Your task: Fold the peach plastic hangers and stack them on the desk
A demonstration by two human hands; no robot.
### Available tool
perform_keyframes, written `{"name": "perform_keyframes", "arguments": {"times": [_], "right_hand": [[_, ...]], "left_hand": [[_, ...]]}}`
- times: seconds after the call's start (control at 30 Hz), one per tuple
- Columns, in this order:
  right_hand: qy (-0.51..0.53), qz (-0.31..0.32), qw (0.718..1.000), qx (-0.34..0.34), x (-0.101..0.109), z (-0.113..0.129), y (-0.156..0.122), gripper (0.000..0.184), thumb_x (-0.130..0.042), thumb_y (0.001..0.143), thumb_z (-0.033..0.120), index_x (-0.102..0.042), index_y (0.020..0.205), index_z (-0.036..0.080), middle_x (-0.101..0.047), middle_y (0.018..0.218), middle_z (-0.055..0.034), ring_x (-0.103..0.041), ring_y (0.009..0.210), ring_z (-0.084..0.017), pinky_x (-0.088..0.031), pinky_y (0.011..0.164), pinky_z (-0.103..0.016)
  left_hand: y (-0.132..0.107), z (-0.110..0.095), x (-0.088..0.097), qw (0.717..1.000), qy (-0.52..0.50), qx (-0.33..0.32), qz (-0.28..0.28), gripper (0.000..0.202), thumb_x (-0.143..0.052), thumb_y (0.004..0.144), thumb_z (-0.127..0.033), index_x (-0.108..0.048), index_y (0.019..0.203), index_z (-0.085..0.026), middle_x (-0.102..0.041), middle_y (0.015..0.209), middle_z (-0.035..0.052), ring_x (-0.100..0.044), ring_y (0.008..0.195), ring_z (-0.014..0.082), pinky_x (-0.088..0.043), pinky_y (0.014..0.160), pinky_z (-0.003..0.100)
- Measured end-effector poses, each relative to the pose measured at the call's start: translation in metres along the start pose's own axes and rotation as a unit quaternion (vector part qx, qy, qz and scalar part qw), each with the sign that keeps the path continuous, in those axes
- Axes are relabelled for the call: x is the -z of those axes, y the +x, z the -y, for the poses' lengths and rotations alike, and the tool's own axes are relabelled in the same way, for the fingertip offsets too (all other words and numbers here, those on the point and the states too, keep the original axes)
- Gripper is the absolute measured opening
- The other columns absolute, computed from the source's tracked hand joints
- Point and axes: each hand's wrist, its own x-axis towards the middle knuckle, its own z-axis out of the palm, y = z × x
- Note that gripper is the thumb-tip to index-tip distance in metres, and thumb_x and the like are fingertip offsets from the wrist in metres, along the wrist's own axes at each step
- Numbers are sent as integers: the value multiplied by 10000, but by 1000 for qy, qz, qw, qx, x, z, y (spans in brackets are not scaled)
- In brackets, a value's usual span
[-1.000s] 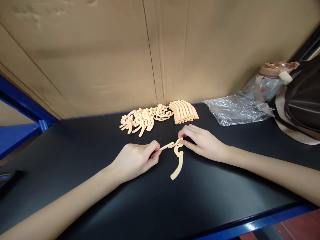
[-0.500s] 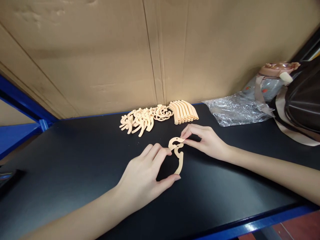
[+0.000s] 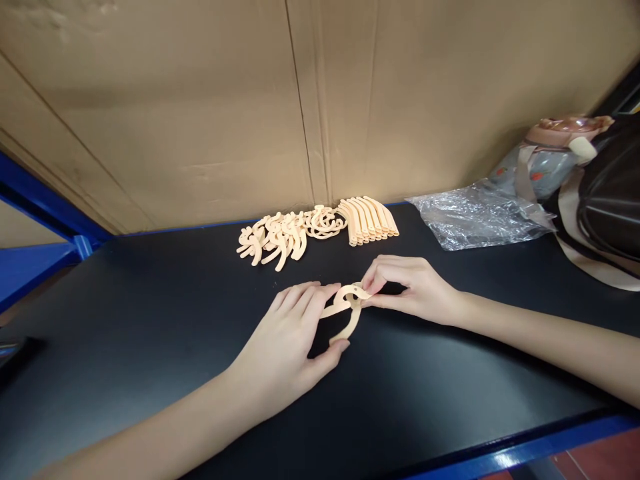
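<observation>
Two flat beige hanger pieces [image 3: 345,327], each a curved arm with a hooked end, overlap between my hands above the black table. My left hand [image 3: 285,340] spans them, its fingers on the upper arm and its thumb at the tip of the lower arm. The hooked ends cross at the upper right, where my right hand [image 3: 410,288] pinches them between thumb and fingertips. A small dark hole shows in the upper piece. Behind lie a loose heap of similar curved pieces [image 3: 280,235] and a neatly lined-up stack of them [image 3: 370,220].
A crumpled clear plastic bag [image 3: 480,217] lies at the back right, beside a strapped water bottle [image 3: 545,160] and a dark bag [image 3: 610,193]. A cardboard wall [image 3: 200,120] closes off the back. Blue frame bars [image 3: 50,207] stand at the left, and a dark object [image 3: 15,360] sits at the left edge.
The upper piece has swung so its arm now points left under my left fingers, and the lower arm's tip has moved left. My right hand has dropped slightly, still pinching the hooked ends.
</observation>
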Motion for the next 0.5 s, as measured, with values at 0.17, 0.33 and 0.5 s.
{"name": "perform_keyframes", "arguments": {"times": [0.17,0.33,0.5], "right_hand": [[-32,24,999,-10,0,-3,-1,149,-643,884,262,-582,766,194,-658,849,-22,-592,790,-155,-488,706,-292],[-126,23,989,-70,1,-6,0,144,-612,896,242,-571,766,193,-637,849,-20,-583,778,-157,-468,714,-290],[-171,19,981,-91,1,-6,3,95,-566,901,196,-583,808,194,-628,860,-28,-581,817,-174,-468,749,-307]], "left_hand": [[7,20,1,1000,-11,-4,4,318,-433,884,-109,-493,1186,-187,-633,1146,76,-579,1060,234,-470,908,412],[10,34,1,999,-29,-20,1,467,-344,842,-20,-482,1253,-193,-616,1175,59,-569,1083,196,-477,938,363],[8,31,3,998,-27,-61,22,601,-314,805,26,-455,1340,-208,-561,1307,50,-536,1168,182,-462,999,352]]}}
